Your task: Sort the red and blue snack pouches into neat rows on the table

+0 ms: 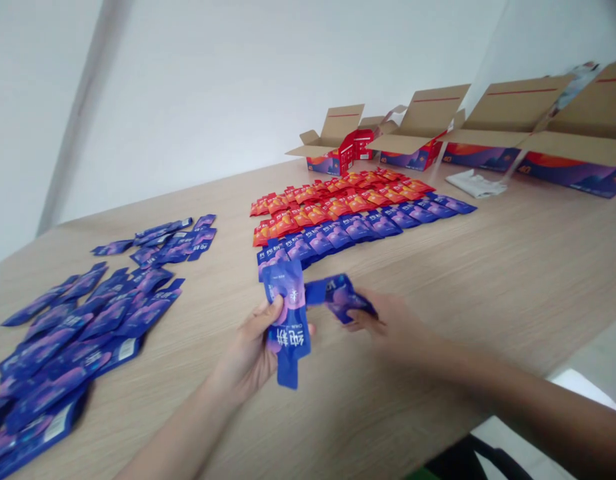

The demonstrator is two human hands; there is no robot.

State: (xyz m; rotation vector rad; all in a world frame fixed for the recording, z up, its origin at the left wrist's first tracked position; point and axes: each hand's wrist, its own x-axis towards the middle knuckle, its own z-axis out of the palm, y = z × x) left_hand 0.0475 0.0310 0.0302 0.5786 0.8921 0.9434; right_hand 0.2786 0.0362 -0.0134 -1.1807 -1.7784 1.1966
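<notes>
My left hand [255,343] grips a blue-purple spouted pouch [291,313] upright, thumb across its printed front, and the fingers go behind it. To its right, my right hand [383,317] is closed on another blue pouch [345,297], which is tilted sideways with its flat blue end reaching to the first pouch. Whether the two pouches touch cannot be told. Just beyond my hands lies a row of overlapping blue pouches [333,235], with rows of red-orange pouches [333,200] behind it.
Loose blue pouches [88,327] are heaped on the table [213,413] at the left, with a smaller pile [173,243] farther back. Several open cardboard boxes [413,157] stand along the back right. A white cloth [475,183] lies before them.
</notes>
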